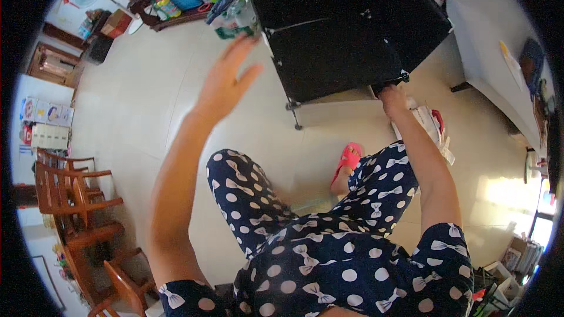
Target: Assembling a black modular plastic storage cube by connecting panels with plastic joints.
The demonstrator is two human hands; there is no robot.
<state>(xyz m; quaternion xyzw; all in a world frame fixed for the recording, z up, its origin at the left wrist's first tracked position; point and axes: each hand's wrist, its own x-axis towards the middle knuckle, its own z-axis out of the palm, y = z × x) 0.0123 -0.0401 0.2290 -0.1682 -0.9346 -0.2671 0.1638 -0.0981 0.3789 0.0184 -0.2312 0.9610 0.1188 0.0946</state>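
Note:
In front of me stands a black fabric-covered rack [329, 58] with thin poles and small corner joints; one pole foot shows at its near left corner. My left hand [226, 82] is raised left of the rack, fingers spread, holding nothing; it is slightly blurred. My right hand [393, 101] is at the rack's near right corner, just below a dark corner joint [405, 76]. Its fingers are curled on a dark edge of the black fabric, and their tips are partly hidden. Beyond my left fingertips lies a clear and green plastic bag [236, 23].
White packages with a red item [432, 123] lie on the tiled floor beside my right forearm. Wooden chairs [82, 199] stand at the left. A wooden cabinet [158, 14] is at the far left, and a pale wall [479, 29] is at the right.

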